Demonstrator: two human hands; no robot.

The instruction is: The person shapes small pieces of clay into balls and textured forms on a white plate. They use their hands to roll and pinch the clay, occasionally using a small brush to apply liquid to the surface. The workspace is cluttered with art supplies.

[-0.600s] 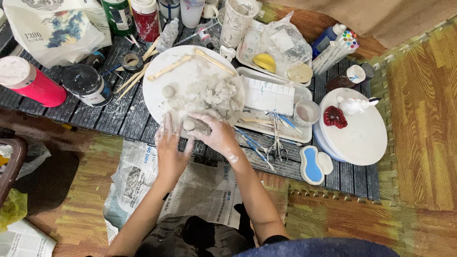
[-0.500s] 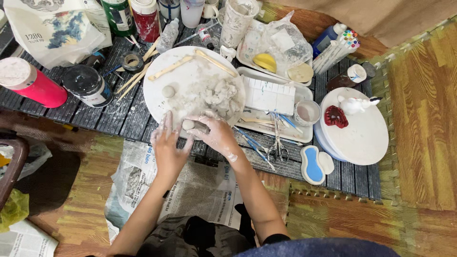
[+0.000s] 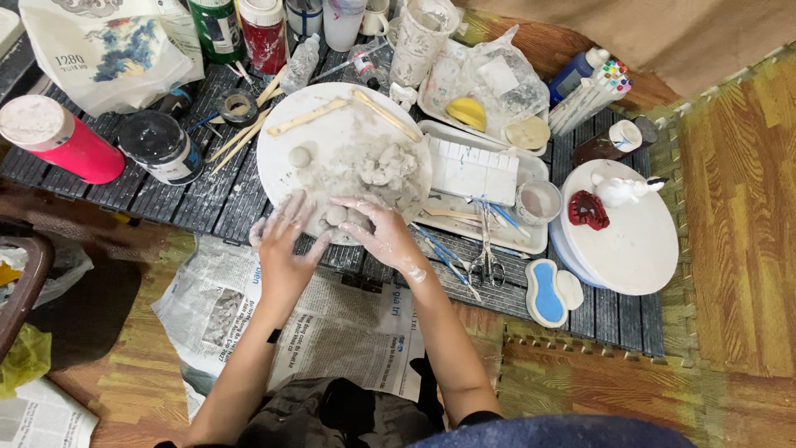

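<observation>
A round white board [image 3: 332,133] lies on the low dark slatted table [image 3: 207,199], smeared with grey clay. Several clay lumps [image 3: 385,166] pile on its right half, and one small clay ball [image 3: 299,156] sits alone to the left. My left hand [image 3: 282,245] rests with fingers spread on the board's near rim. My right hand [image 3: 377,232], dusted with clay, presses down on a small clay piece [image 3: 336,216] at the near edge. Two long wooden sticks [image 3: 308,118] lie across the board's far side.
A pink bottle [image 3: 54,137] and a dark jar [image 3: 162,148] stand at left. A white tray [image 3: 481,178] with tools, scissors [image 3: 485,257], a cup [image 3: 537,202] and a round turntable [image 3: 630,236] bearing a red piece and a white figurine sit at right. Newspaper [image 3: 332,332] covers the floor.
Both hands stayed at the board's near rim. My left hand's fingers spread a little wider on the board, and my right hand shifted slightly over the small clay piece.
</observation>
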